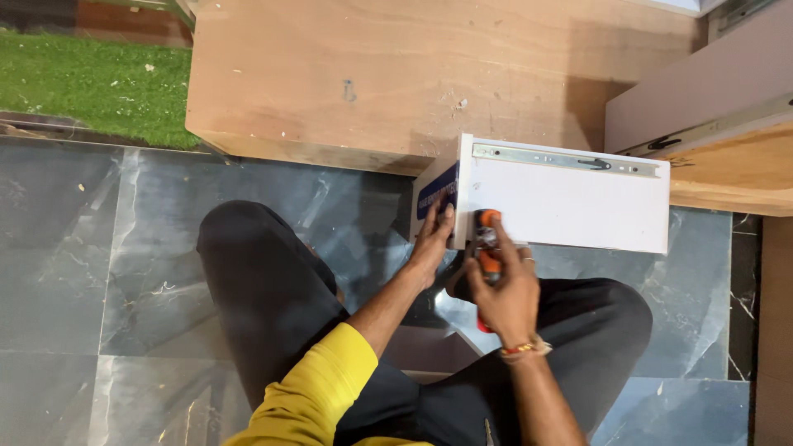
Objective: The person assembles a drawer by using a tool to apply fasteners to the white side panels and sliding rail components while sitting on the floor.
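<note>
Left hand (pixel 431 241) spread flat against near-left corner of white rectangular drawer box (pixel 570 206), right hand (pixel 505 291) gripping orange-handled screwdriver (pixel 487 248) just beside.

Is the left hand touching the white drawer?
Touching. The head view shows the left hand with its fingers pressed flat on the white drawer's front corner.

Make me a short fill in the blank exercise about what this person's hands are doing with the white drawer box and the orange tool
1. The right hand holds a tool whose colour is ____.
2. The left hand rests on the corner of the ____ drawer box.
3. A metal slide rail runs along the box's ____ edge.
4. The person's left sleeve is ____.

Missing words: orange; white; top; yellow
</note>
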